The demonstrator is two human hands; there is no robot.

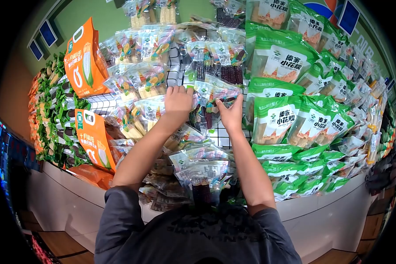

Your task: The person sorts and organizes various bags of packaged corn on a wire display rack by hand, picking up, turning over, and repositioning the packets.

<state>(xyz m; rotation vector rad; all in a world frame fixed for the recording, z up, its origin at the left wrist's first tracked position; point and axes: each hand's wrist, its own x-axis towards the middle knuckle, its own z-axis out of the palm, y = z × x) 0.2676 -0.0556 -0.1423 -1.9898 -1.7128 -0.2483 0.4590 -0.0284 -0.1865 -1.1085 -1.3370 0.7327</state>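
A clear, pastel-printed bag of dark corn cobs lies between my hands on the display. My right hand pinches its right end, thumb toward the middle and fingers along the edge. At the bag's left end is my left hand, fingers curled down and close together; their grip is partly hidden. Below the bag, more dark cobs show through clear film. Bags of pale corn sit just left of my left hand. Above are further bags of dark corn.
Green-topped bags stand in rows to the right. On the left are large orange corn bags and leafy corn cobs. White grid-patterned shelving shows between packs. A pale counter front curves below, close to my body.
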